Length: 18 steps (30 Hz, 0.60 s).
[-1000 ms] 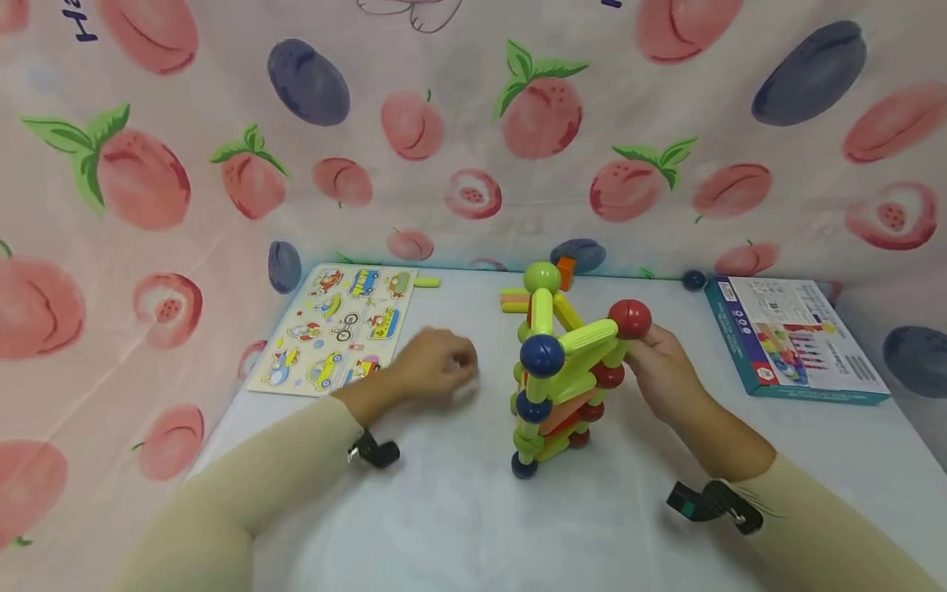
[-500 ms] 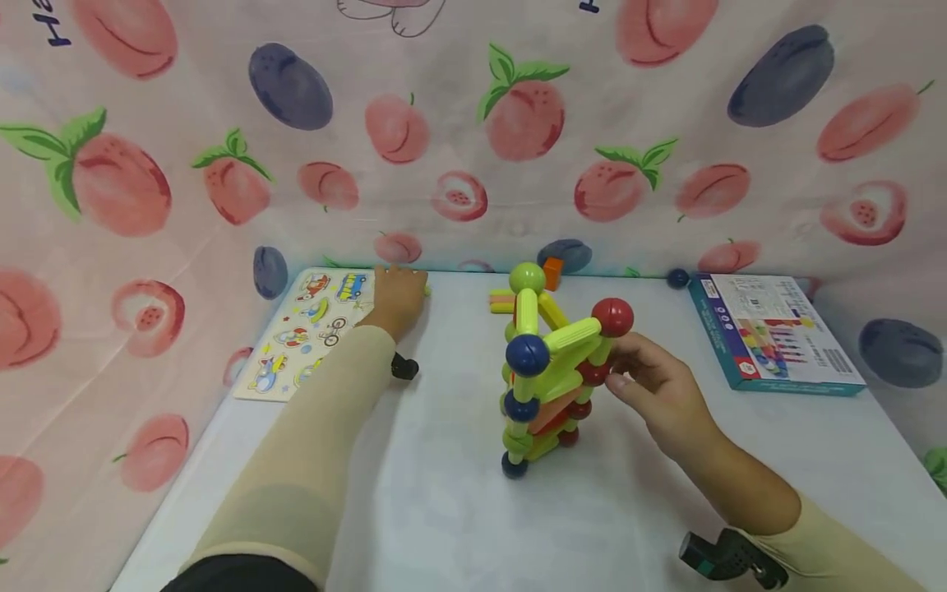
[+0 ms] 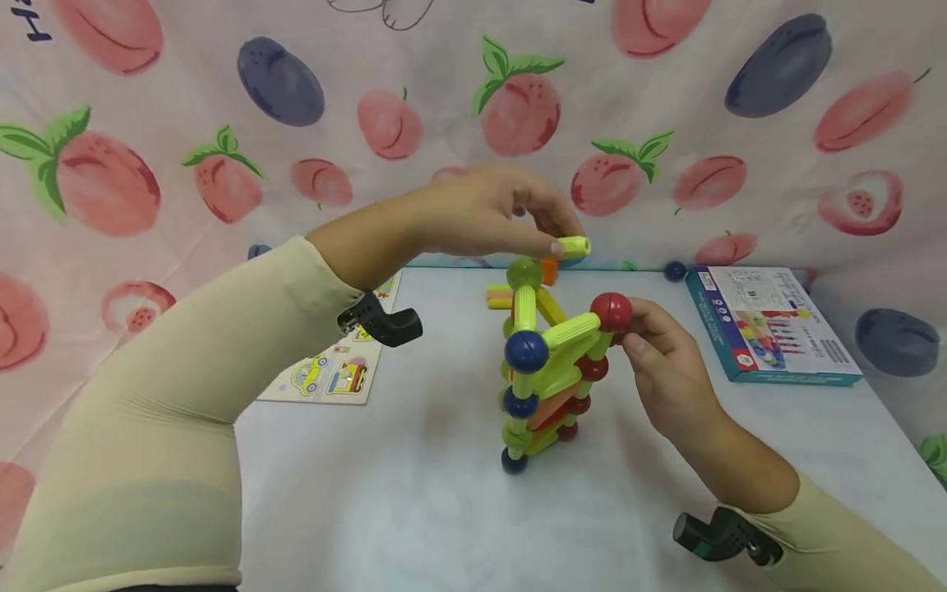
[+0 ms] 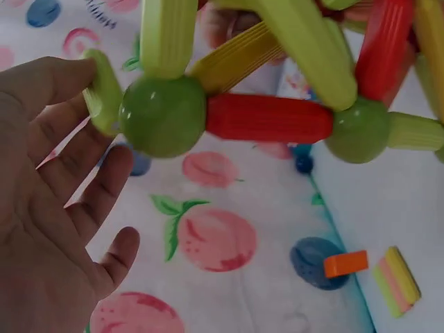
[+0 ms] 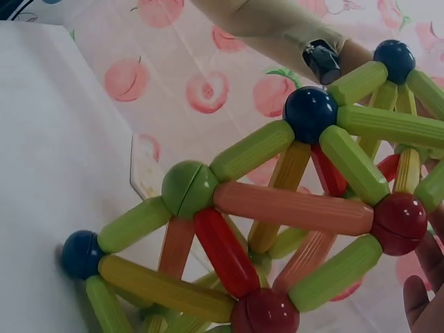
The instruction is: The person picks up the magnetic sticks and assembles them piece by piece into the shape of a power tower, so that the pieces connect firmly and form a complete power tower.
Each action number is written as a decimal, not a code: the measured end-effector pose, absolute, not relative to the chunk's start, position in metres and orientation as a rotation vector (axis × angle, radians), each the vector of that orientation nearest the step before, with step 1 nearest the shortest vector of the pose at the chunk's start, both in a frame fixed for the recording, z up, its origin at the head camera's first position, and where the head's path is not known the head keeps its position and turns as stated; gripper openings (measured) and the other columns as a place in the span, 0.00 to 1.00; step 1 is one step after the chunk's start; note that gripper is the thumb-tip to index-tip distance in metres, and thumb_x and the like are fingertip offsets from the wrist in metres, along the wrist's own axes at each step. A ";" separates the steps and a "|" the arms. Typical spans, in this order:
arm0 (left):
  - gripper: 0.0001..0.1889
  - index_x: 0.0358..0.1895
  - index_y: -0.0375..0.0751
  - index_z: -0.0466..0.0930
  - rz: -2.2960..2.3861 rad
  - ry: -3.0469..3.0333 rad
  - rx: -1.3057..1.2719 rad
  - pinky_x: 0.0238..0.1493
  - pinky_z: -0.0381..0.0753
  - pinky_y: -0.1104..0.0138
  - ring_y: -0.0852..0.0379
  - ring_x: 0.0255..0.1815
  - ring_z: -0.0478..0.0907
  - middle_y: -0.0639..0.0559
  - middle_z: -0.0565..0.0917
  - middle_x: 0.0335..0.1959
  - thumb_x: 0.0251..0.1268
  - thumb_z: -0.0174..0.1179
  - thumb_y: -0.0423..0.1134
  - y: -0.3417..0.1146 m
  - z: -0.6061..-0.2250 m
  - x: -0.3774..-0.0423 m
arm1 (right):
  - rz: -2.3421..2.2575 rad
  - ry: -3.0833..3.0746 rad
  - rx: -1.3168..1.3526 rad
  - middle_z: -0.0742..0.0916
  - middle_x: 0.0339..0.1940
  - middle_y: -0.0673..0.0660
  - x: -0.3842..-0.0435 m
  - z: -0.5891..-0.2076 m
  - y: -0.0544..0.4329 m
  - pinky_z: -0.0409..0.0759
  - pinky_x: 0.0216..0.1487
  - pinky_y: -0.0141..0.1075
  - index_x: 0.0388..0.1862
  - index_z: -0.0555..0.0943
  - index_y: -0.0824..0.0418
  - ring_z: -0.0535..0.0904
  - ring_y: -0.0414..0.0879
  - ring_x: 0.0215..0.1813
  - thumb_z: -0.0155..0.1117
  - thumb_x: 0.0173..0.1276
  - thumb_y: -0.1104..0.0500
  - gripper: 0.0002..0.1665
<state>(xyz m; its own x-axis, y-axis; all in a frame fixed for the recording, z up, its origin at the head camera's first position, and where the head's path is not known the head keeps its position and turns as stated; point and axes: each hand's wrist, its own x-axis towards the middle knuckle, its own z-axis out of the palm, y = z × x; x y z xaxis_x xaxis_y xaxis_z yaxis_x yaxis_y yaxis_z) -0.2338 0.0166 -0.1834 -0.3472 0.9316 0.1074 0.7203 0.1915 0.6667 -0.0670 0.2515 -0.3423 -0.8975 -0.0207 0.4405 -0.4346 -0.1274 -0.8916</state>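
A tower of magnetic sticks and balls (image 3: 565,333) stands upright on the white table, in yellow-green, red, orange and yellow with navy, green and red balls. My left hand (image 3: 488,210) pinches a short yellow-green magnetic stick (image 3: 575,247) between thumb and fingers above the tower. In the left wrist view, that stick (image 4: 104,94) is right at the top green ball (image 4: 163,116). My right hand (image 3: 669,374) holds the tower's right side, thumb and fingers just below the upper red ball (image 3: 611,312). Only part of this hand shows at the right wrist view's edge.
A picture puzzle board (image 3: 348,386) lies on the left, partly hidden by my left arm. Behind the tower are several loose sticks (image 3: 499,296) and an orange block (image 3: 549,270). A toy box (image 3: 777,321) lies at the right, with a navy ball (image 3: 674,271) beside it.
My left hand reached to the puzzle board's far corner, picked up the yellow-green stick there and carried it right, over the tower. My right hand shifted slightly at the tower's right side.
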 end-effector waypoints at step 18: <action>0.13 0.59 0.50 0.89 0.664 2.069 1.686 0.57 0.82 0.66 0.65 0.53 0.81 0.65 0.88 0.48 0.78 0.65 0.43 0.028 -0.193 -0.210 | 2.183 -1.731 0.473 0.84 0.59 0.58 -0.068 -0.336 0.244 0.77 0.69 0.36 0.65 0.80 0.65 0.78 0.51 0.63 0.53 0.84 0.66 0.17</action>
<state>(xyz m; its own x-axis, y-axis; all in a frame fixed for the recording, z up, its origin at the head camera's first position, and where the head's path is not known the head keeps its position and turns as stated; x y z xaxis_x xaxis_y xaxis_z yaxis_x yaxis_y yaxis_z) -0.2100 0.0282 -0.1928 -0.2015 0.9795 -0.0020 0.7953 0.1648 0.5833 -0.0679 0.2439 -0.3357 -0.8959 0.0395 0.4425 -0.4398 -0.2190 -0.8710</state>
